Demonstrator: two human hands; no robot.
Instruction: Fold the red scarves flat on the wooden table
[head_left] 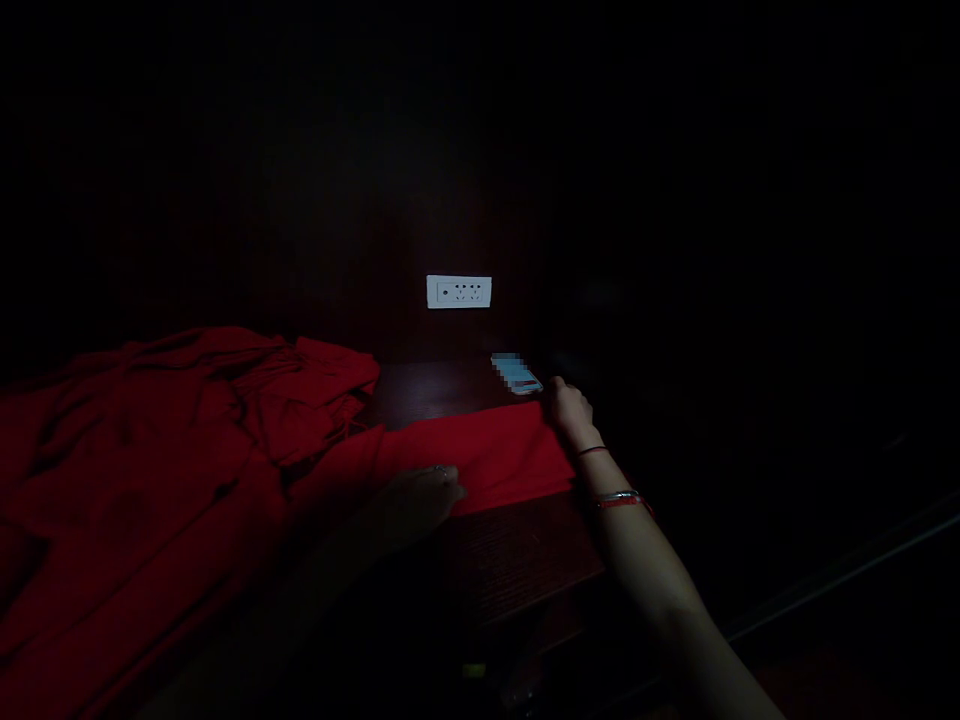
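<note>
A red cloth (495,450) lies across a dark wooden surface, with a flat strip stretching to the right from a larger crumpled part. My right hand (571,412) is closed on the strip's right end, its fingertips at the far corner. Bands circle that wrist. In deep shadow, my left hand (424,495), with a ring on one finger, rests at the strip's near side with its fingers curled on the cloth. Their tips are hard to see. A flat, light blue item with a blurred face (516,372) lies just beyond the strip, near my right hand.
A white wall socket (459,291) is set in the dark back panel. Bunched red fabric (225,390) spreads over the left side. Bare dark wood (427,388) shows behind the strip. The front edge of the surface runs below it, and the surroundings are nearly black.
</note>
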